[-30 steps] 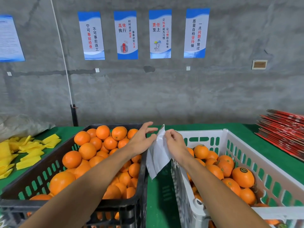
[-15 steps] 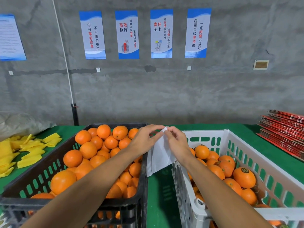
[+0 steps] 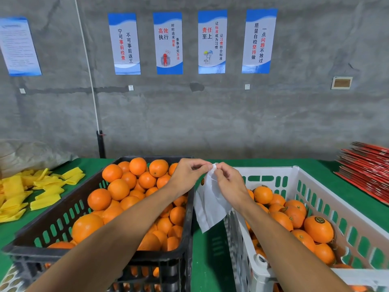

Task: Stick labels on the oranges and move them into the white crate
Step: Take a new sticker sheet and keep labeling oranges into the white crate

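Now your left hand (image 3: 187,174) and right hand (image 3: 228,184) meet above the gap between the crates, both pinching the top corner of the white label sheet (image 3: 210,204), which hangs down from your fingertips. Unlabelled oranges (image 3: 119,189) fill the black crate (image 3: 63,216) to your left. Labelled oranges (image 3: 319,228) lie in the white crate (image 3: 294,175) to your right. Yellow foam sleeves (image 3: 42,186) lie far left on the green table (image 3: 210,260).

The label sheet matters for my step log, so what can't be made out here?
- Head view: both hands' fingertips cover the label sheet top; whether a label is peeled is hidden.
- One dark label near its left edge; print too small.
- White crate near corner cut off by the bottom edge.
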A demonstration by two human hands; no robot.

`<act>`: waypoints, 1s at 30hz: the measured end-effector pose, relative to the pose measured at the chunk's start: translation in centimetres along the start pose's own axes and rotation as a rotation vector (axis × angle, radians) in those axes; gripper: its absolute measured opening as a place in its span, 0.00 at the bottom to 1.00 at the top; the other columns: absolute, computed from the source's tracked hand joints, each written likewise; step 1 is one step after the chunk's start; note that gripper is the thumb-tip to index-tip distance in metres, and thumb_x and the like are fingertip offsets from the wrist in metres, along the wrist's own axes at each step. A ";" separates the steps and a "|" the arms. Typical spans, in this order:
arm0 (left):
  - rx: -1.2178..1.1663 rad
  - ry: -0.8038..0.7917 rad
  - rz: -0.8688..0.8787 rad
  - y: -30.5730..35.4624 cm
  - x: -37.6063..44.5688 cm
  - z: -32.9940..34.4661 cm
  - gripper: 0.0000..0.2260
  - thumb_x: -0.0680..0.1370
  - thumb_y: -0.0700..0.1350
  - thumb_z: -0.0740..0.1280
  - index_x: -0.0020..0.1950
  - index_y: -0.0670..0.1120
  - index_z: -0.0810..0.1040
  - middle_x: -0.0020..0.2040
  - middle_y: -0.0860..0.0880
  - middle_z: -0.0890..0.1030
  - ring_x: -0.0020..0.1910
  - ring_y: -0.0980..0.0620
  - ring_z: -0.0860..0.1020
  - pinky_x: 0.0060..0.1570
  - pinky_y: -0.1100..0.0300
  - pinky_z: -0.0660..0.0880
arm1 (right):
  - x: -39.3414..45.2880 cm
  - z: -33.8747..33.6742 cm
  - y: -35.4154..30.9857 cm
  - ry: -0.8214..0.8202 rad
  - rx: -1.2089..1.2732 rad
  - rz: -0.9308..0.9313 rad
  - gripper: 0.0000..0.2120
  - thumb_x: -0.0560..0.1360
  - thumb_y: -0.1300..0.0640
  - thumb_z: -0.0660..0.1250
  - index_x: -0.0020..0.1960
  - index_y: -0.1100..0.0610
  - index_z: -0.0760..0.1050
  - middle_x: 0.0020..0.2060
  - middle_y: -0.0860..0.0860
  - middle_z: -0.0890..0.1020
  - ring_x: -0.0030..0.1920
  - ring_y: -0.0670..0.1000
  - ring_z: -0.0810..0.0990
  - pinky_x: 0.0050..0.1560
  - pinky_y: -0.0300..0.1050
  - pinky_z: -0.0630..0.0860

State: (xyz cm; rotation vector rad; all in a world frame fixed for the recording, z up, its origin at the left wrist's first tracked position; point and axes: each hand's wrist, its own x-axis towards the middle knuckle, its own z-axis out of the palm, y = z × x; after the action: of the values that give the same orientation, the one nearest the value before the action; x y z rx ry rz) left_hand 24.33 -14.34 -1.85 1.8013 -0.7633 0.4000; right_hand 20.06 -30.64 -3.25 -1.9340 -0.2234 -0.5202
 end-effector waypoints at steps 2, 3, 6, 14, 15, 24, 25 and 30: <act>-0.027 0.008 -0.027 -0.2 0.1 -0.1 0.07 0.81 0.41 0.70 0.55 0.45 0.87 0.48 0.52 0.87 0.50 0.53 0.85 0.52 0.60 0.81 | 0.0 0.0 0.1 -0.005 -0.016 -0.009 0.12 0.85 0.55 0.58 0.46 0.51 0.77 0.39 0.51 0.78 0.37 0.37 0.74 0.35 0.29 0.70; -0.050 0.014 -0.046 -0.4 0.1 -0.2 0.06 0.81 0.41 0.70 0.54 0.46 0.87 0.47 0.51 0.87 0.48 0.54 0.85 0.50 0.60 0.81 | 0.1 0.1 0.2 -0.010 -0.033 -0.011 0.12 0.85 0.56 0.59 0.45 0.52 0.76 0.38 0.51 0.77 0.36 0.37 0.73 0.35 0.30 0.70; -0.047 0.094 -0.130 -1.4 0.4 -0.5 0.05 0.81 0.40 0.70 0.50 0.45 0.86 0.41 0.49 0.86 0.40 0.54 0.83 0.42 0.60 0.79 | 0.1 0.4 0.5 -0.027 -0.097 -0.004 0.11 0.84 0.55 0.59 0.44 0.55 0.74 0.38 0.53 0.76 0.36 0.42 0.72 0.38 0.38 0.70; 0.082 0.488 -0.373 -6.1 0.9 -6.6 0.08 0.83 0.42 0.65 0.52 0.41 0.83 0.31 0.46 0.83 0.28 0.47 0.82 0.31 0.54 0.80 | 0.1 0.6 0.9 -0.029 -0.138 0.037 0.10 0.83 0.53 0.59 0.46 0.54 0.74 0.44 0.56 0.80 0.47 0.57 0.80 0.45 0.56 0.82; 0.044 0.537 -0.394 -6.5 0.9 -7.3 0.08 0.84 0.42 0.64 0.55 0.39 0.82 0.33 0.45 0.84 0.30 0.46 0.83 0.34 0.52 0.82 | 0.1 0.7 0.9 -0.031 -0.142 0.041 0.10 0.83 0.53 0.59 0.46 0.54 0.74 0.44 0.56 0.80 0.46 0.57 0.80 0.45 0.55 0.82; 0.421 0.479 -0.332 -7.4 0.0 -9.0 0.14 0.84 0.42 0.64 0.69 0.42 0.79 0.66 0.41 0.81 0.65 0.42 0.78 0.63 0.53 0.76 | 0.3 0.7 1.0 -0.046 -0.140 0.046 0.11 0.83 0.54 0.59 0.45 0.54 0.75 0.38 0.53 0.78 0.36 0.46 0.73 0.37 0.42 0.73; 0.494 0.401 -0.339 -7.5 -0.1 -8.8 0.16 0.85 0.41 0.62 0.72 0.42 0.77 0.68 0.41 0.79 0.68 0.41 0.76 0.65 0.50 0.75 | 0.3 0.7 1.0 -0.044 -0.134 0.047 0.11 0.84 0.54 0.59 0.45 0.54 0.76 0.38 0.53 0.78 0.36 0.47 0.74 0.37 0.42 0.73; 0.740 0.239 -0.333 -7.9 -0.5 -8.2 0.23 0.82 0.33 0.60 0.77 0.41 0.69 0.75 0.40 0.71 0.74 0.39 0.70 0.70 0.46 0.72 | 0.4 0.7 1.1 -0.046 -0.145 0.048 0.11 0.84 0.54 0.59 0.47 0.54 0.76 0.43 0.54 0.81 0.46 0.54 0.80 0.46 0.50 0.80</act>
State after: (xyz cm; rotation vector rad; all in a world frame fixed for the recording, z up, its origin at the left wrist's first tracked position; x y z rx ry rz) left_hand 29.97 -4.95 -4.84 2.4547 -0.1265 0.7202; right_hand 21.00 -30.44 -4.23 -2.0882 -0.1716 -0.4714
